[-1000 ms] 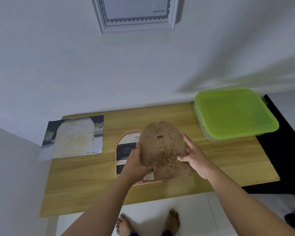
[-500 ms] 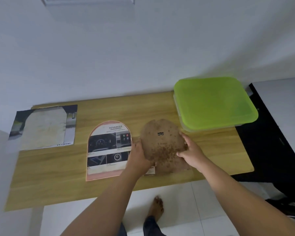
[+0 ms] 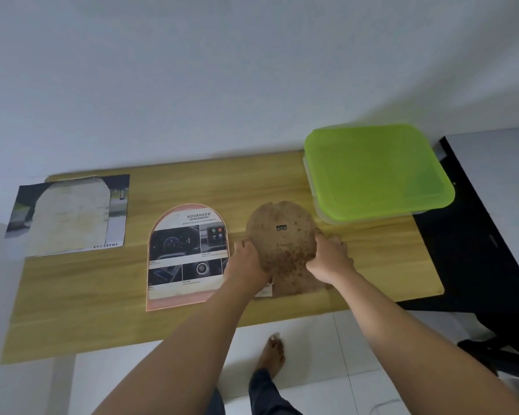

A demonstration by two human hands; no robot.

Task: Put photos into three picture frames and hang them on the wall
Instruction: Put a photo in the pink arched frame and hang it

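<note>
I hold a brown arch-shaped backing board [image 3: 282, 238], speckled and with a small metal hanger near its top. My left hand [image 3: 244, 265] grips its left edge and my right hand [image 3: 330, 259] grips its right edge, its lower end touching the wooden table [image 3: 72, 310]. Just left of it lies an arch-shaped pink frame [image 3: 186, 256] with an "ADVANCED" car photo in it, face up. At the table's far left lies a rectangular car print [image 3: 69, 214] with a pale arch-shaped sheet on top.
A clear box with a green lid [image 3: 378, 172] stands at the table's back right, close to the board. A black piece of furniture [image 3: 474, 241] adjoins the table's right end. White wall behind; my bare foot [image 3: 271, 351] is on the tiled floor below.
The board has moved right, off the pink frame, and down to the table, uncovering the photo. The view has tilted down, so the white frame on the wall has left the picture.
</note>
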